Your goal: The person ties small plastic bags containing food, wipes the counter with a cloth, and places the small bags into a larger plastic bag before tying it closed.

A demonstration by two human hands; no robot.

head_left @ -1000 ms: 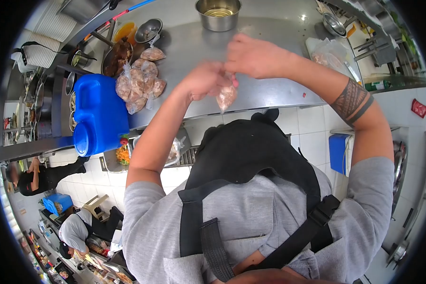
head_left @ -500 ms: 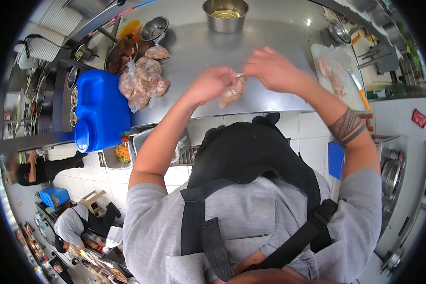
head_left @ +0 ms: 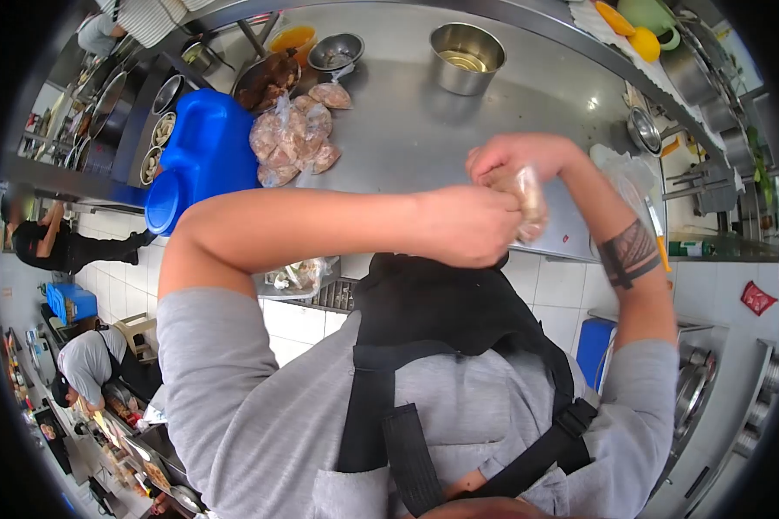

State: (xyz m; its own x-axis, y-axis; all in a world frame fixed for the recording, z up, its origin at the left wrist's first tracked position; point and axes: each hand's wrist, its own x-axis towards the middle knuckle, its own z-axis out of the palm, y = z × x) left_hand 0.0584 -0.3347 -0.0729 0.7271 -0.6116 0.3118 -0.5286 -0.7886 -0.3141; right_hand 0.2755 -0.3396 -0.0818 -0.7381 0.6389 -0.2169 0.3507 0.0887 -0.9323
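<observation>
Between my two hands is a small clear plastic bag of pale pinkish meat pieces [head_left: 531,203], held over the front edge of the steel table. My left hand [head_left: 469,227] is closed against the bag's left side, and its fingertips are partly hidden. Just beyond it, my right hand [head_left: 518,157] is bent inward with curled fingers gripping the upper part of the bag. The neck of the bag is hidden by my fingers. A pile of similar filled bags [head_left: 290,138] lies to the left, with one single bag [head_left: 331,95] beside it.
A blue jug [head_left: 203,143] stands left of the pile. Behind are a metal bowl [head_left: 336,54], a pan of dark meat [head_left: 273,80] and a steel pot [head_left: 467,59]. On the right, a knife [head_left: 658,233] lies near a plastic bag [head_left: 627,173]. Two people work at far left.
Both hands and the bag have shifted right and closer to my body. My left forearm now crosses in front of me, and my right wrist has bent inward. The view has turned slightly.
</observation>
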